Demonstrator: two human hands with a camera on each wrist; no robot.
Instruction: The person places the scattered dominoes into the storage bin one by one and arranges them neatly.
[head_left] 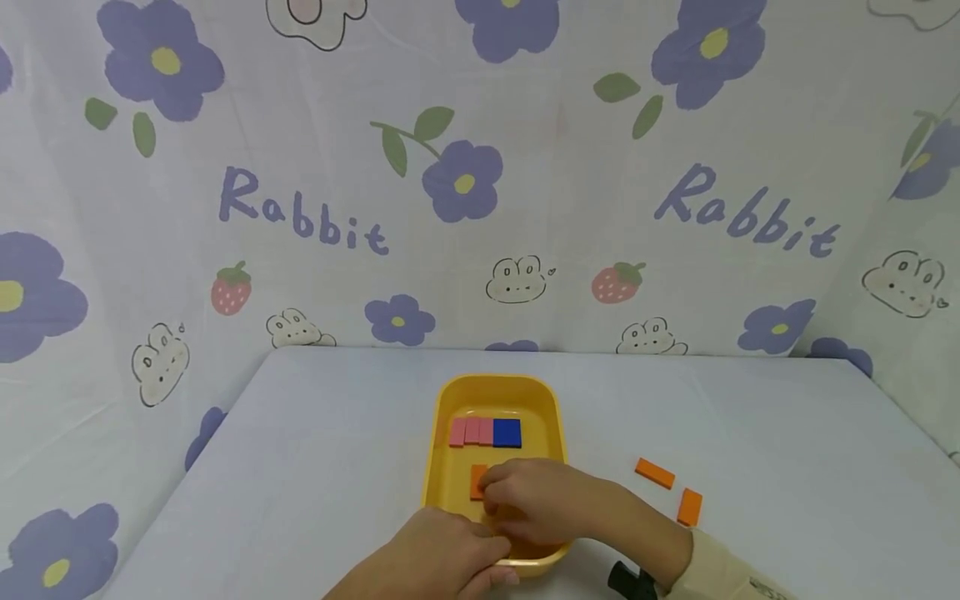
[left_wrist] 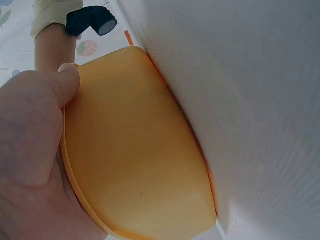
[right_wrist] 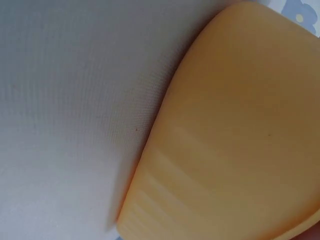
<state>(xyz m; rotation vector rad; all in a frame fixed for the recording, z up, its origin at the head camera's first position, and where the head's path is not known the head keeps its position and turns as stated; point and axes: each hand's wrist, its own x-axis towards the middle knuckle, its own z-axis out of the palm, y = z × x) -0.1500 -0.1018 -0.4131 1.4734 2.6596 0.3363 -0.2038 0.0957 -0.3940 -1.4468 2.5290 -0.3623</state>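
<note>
Right grip (head_left: 536, 504): fingers curled at an orange block (head_left: 477, 482) inside the yellow tray (head_left: 498, 395); thumb hidden, pinch cannot be told. Risk: a slip skews the block. Left grip (head_left: 442, 552): holding the tray's near rim; a downward pull could tilt it, sliding pink blocks (head_left: 472, 432) and blue block (head_left: 507, 433) out of their row. Counter (head_left: 337, 442), right: two loose orange blocks (head_left: 689, 507), near the right sleeve (head_left: 723, 571); a sweep could knock them.

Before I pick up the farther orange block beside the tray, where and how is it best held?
I would pinch the farther orange block across its middle, by the two long edges, coming from above with the right hand. It lies flat, long and narrow, touching neither the tray nor the nearer block.
</note>
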